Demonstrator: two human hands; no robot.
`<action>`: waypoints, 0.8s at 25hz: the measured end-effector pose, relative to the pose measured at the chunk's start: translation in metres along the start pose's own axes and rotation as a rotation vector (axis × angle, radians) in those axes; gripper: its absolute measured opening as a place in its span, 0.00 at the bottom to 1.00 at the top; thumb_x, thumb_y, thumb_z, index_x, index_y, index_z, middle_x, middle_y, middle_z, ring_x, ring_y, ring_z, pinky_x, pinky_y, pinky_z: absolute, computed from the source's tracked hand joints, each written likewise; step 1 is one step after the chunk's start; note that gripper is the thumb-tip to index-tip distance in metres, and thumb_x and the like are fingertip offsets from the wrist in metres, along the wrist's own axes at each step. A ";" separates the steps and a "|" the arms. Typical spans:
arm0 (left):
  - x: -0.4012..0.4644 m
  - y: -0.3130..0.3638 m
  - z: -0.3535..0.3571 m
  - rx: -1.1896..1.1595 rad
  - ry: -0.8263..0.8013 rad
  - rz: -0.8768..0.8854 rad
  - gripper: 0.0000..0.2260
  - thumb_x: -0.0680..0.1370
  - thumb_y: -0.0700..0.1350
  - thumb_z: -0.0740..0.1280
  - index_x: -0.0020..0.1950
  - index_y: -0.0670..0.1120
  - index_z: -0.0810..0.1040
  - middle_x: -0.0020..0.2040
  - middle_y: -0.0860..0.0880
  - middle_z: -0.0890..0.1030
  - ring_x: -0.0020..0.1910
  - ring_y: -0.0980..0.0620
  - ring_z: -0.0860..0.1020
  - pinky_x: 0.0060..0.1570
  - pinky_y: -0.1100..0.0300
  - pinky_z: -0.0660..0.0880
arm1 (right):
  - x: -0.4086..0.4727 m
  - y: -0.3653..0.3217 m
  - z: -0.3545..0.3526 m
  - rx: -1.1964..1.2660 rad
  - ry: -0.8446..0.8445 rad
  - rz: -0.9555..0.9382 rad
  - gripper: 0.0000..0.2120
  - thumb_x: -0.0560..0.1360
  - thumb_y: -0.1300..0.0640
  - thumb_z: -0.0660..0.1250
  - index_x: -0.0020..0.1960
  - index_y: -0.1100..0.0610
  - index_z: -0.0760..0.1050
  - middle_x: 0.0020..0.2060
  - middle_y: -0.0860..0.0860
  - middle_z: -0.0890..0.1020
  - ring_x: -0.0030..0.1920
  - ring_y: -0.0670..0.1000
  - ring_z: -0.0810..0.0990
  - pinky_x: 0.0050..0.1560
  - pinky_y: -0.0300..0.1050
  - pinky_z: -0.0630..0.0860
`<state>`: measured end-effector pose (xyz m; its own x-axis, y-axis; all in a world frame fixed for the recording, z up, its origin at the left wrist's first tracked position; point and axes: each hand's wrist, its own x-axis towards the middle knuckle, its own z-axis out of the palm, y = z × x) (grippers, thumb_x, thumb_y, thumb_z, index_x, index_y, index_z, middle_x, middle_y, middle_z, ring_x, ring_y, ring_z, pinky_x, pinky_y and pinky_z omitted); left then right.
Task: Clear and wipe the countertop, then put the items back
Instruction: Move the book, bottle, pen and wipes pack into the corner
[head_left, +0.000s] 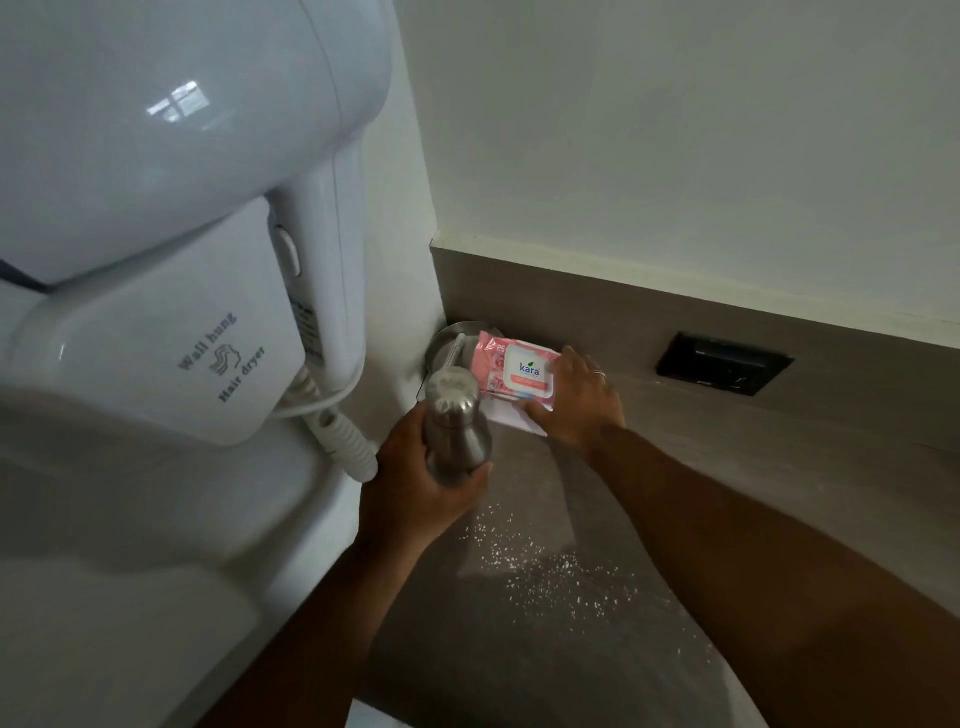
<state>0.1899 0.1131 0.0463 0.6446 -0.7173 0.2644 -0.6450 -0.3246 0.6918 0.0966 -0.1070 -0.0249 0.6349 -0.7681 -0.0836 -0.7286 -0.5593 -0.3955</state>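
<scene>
Item: steel bottle (456, 426), in my left hand (415, 483), fingers wrapped round its lower body, at the surface's far corner. Rigid, smooth, likely slippery; weight unknown; best gripped at the waist.
Item: wipes pack (517, 371), at 1 o'clock of the bottle, under my right hand (582, 400), fingers flat on it. Soft, light; take by the edges.
Surface (727, 483): grey, white crumbs (545, 561) at 5 o'clock. Wall hair dryer (171, 208) at 10 o'clock.
</scene>
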 end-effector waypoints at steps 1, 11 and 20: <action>-0.002 -0.003 -0.001 0.009 0.029 -0.024 0.30 0.61 0.52 0.81 0.59 0.52 0.74 0.49 0.59 0.78 0.46 0.62 0.77 0.42 0.79 0.69 | 0.001 0.002 0.001 0.020 -0.018 -0.007 0.39 0.66 0.33 0.70 0.68 0.54 0.65 0.67 0.55 0.72 0.66 0.58 0.73 0.61 0.58 0.76; 0.033 -0.025 0.015 0.019 0.238 -0.169 0.35 0.64 0.55 0.78 0.65 0.43 0.72 0.57 0.46 0.82 0.52 0.48 0.82 0.50 0.53 0.80 | 0.017 0.006 -0.020 -0.107 -0.165 0.006 0.41 0.66 0.26 0.64 0.66 0.53 0.68 0.57 0.53 0.80 0.53 0.56 0.80 0.51 0.51 0.78; 0.061 -0.025 0.029 0.040 0.299 -0.262 0.35 0.64 0.52 0.79 0.66 0.42 0.71 0.57 0.45 0.82 0.53 0.44 0.82 0.48 0.61 0.73 | 0.001 -0.004 0.011 0.466 -0.094 0.491 0.28 0.73 0.47 0.73 0.62 0.61 0.65 0.53 0.56 0.80 0.49 0.55 0.82 0.45 0.52 0.81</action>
<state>0.2333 0.0597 0.0252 0.8767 -0.3979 0.2702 -0.4544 -0.5012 0.7364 0.1029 -0.1025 -0.0335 0.2943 -0.8562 -0.4246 -0.7644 0.0558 -0.6423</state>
